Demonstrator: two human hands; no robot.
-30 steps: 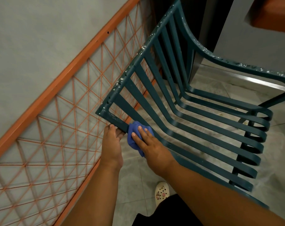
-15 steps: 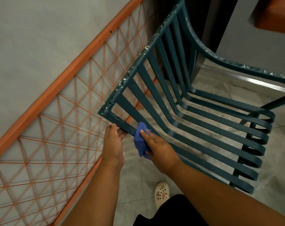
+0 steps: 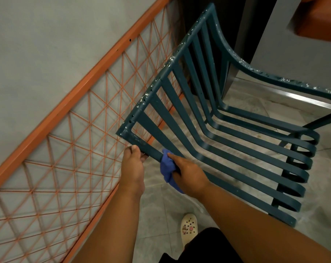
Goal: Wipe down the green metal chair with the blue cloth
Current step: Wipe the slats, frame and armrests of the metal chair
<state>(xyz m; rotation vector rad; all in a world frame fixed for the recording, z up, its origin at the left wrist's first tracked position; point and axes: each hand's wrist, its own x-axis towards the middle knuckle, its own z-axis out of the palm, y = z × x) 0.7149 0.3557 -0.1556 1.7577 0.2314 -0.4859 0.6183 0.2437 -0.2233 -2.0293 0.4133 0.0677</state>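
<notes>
Beside an orange metal grid panel (image 3: pixel 70 149) that leans along a grey wall (image 3: pixel 47 44), a green metal chair (image 3: pixel 227 141) with slatted back and seat stands on a grey tiled floor (image 3: pixel 160 215), seen from above. White flecks of chipped paint dot its top rail and curved armrest. At the near corner of the chair's back frame, the left hand (image 3: pixel 132 169) grips the side bar, fingers curled round it. Just beside it, the right hand (image 3: pixel 189 175) holds a bunched blue cloth (image 3: pixel 167 168) wrapped round the same bar, forefinger stretched along the top of the cloth. Both forearms reach up from the bottom edge. Below them, on the floor, is a cream perforated clog (image 3: pixel 188 227) on the person's foot
</notes>
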